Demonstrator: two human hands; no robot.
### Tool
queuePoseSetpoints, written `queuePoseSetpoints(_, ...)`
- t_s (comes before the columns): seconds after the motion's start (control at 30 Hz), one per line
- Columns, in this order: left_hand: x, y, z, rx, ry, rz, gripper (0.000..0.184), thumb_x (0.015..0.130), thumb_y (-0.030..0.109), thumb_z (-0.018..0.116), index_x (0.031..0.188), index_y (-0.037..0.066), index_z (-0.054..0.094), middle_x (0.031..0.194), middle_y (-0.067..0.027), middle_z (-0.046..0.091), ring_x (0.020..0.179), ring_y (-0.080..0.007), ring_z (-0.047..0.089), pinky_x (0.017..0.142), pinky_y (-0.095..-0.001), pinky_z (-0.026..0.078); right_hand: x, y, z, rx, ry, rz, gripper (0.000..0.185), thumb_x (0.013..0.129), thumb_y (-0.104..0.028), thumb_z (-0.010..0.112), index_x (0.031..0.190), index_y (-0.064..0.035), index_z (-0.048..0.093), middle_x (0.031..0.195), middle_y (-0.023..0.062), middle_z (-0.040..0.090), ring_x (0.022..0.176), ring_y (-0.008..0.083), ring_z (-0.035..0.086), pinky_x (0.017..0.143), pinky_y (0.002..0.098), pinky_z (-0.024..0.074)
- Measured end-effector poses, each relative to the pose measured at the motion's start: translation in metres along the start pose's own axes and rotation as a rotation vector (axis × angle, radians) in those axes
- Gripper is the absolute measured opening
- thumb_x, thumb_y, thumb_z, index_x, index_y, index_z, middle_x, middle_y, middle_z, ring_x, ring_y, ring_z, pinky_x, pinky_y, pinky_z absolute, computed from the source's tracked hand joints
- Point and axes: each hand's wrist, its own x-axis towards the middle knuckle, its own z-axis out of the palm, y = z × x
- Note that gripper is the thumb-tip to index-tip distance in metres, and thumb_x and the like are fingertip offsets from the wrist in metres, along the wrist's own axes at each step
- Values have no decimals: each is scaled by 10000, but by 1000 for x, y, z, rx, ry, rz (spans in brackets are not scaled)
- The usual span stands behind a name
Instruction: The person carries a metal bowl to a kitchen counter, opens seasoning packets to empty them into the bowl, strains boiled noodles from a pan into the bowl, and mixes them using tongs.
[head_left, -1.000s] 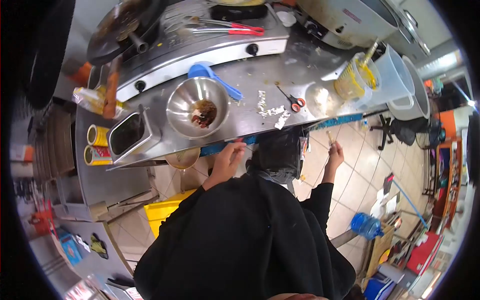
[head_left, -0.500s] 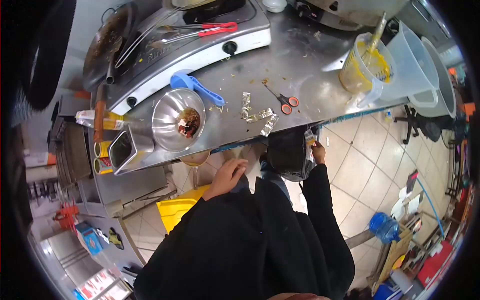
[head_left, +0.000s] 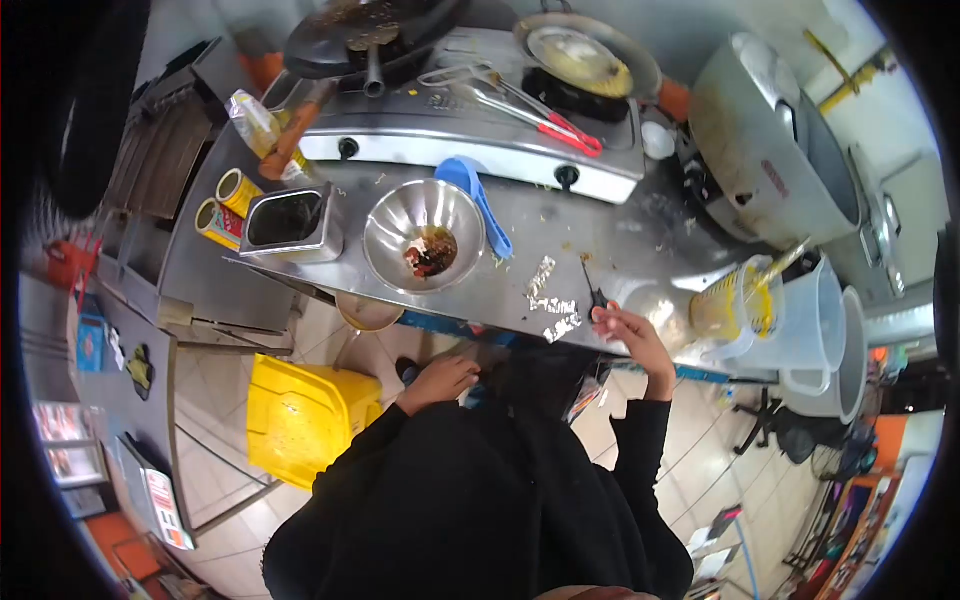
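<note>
My right hand (head_left: pixel 640 338) is over the counter's front edge, its fingers closed at the handles of the scissors (head_left: pixel 598 298). The fingers cover most of the handle loops, and the dark blades point away from me. Beside them lie several torn foil strips (head_left: pixel 552 303). My left hand (head_left: pixel 445 381) hangs in front of the counter, holding nothing, with loosely bent fingers. Beyond it, on the counter, stands a metal bowl (head_left: pixel 388 230) with dark red and brown contents (head_left: pixel 432 255). A blue plastic tool with a handle (head_left: pixel 487 212) lies against the bowl's far right side.
A gas stove (head_left: pixel 470 160) holds red-handled tongs (head_left: pixel 560 130) and pans. On the right are a yellow-smeared measuring jug (head_left: pixel 715 308), a clear pitcher (head_left: pixel 810 325) and a big pot (head_left: pixel 765 160). A metal container (head_left: pixel 290 228) and cans (head_left: pixel 237 190) stand left. Below is a yellow bin (head_left: pixel 300 420).
My right hand has risen from the black bag below the counter to the scissors. My left hand stays low, its fingers more bent. The view has shifted, showing more of the stove.
</note>
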Motion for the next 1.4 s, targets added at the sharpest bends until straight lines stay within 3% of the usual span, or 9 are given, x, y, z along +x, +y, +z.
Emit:
queuePoseSetpoints(0.13, -23, -33, 13, 1, -5, -142, 262, 814, 284, 459, 969, 77, 500, 912, -138, 523, 871, -308, 504, 734, -379, 403, 70, -88, 18, 206, -19, -218, 432, 853, -355, 408, 1143, -37, 446, 1005, 119, 556, 920, 169, 520, 810, 294, 396)
queuePoseSetpoints(0.27, -45, -55, 19, 63, 74, -230, 323, 794, 372, 453, 967, 100, 481, 923, -145, 524, 836, -328, 531, 656, -424, 444, 156, -158, 73, 588, -292, -187, 624, 822, -451, 408, 1255, -35, 236, 1182, 189, 405, 1050, 282, 429, 893, 363, 342)
queuePoseSetpoints(0.4, -58, -78, 11, -40, 112, -232, 331, 791, 361, 456, 1006, 110, 464, 931, -160, 534, 817, -335, 546, 646, -434, 452, 234, -207, 127, 906, -226, -99, 749, 764, -470, 503, 1265, -56, 131, 1184, 202, 376, 1064, 328, 397, 905, 433, 315)
queuePoseSetpoints(0.57, -68, -79, -49, -120, 135, -233, 334, 799, 354, 455, 1006, 93, 491, 923, -159, 541, 842, -319, 541, 669, -394, 447, 265, -231, 148, 925, -146, -451, 564, 821, -337, 472, 1222, -89, 163, 1158, 128, 432, 1047, 277, 421, 871, 412, 332)
queuePoseSetpoints(0.73, -67, -64, -129, -454, 31, -150, 315, 844, 266, 435, 1059, 40, 482, 1000, -134, 523, 948, -233, 506, 809, -309, 388, 255, -212, 109, 369, -29, -255, 471, 805, -277, 453, 1214, -79, 328, 1043, 121, 547, 939, 247, 509, 839, 372, 355)
queuePoseSetpoints(0.8, -68, -57, -156, -411, 15, -123, 315, 849, 264, 431, 1066, 39, 475, 1003, -126, 523, 947, -211, 505, 806, -298, 389, 311, -147, 59, -344, 356, -540, 523, 807, -387, 417, 1224, -78, 349, 1016, 136, 553, 973, 228, 488, 846, 351, 346)
queuePoseSetpoints(0.97, -64, -74, -182, -491, 19, 34, 307, 857, 250, 428, 1070, 31, 467, 989, -86, 520, 923, -163, 497, 797, -277, 389, 258, -149, 50, -1192, 774, 74, 635, 703, -483, 501, 1229, -152, 367, 1142, 162, 456, 1057, 360, 396, 899, 422, 279)
queuePoseSetpoints(1.27, -37, -77, -190, -720, 148, 57, 336, 832, 233, 488, 1089, 25, 435, 925, -84, 523, 785, -157, 535, 685, -272, 434, 265, -140, 49, -1503, 689, -11, 558, 720, -525, 478, 1033, -64, 504, 1013, 158, 515, 984, 324, 436, 788, 452, 322)
queuePoseSetpoints(1.4, -14, -78, -183, -606, 535, 7, 442, 814, 227, 518, 1149, -2, 345, 943, -105, 501, 777, -166, 531, 665, -278, 440, 258, -137, 47, -1389, 662, -116, 532, 737, -473, 488, 971, 5, 483, 931, 198, 548, 883, 356, 511, 733, 444, 403)
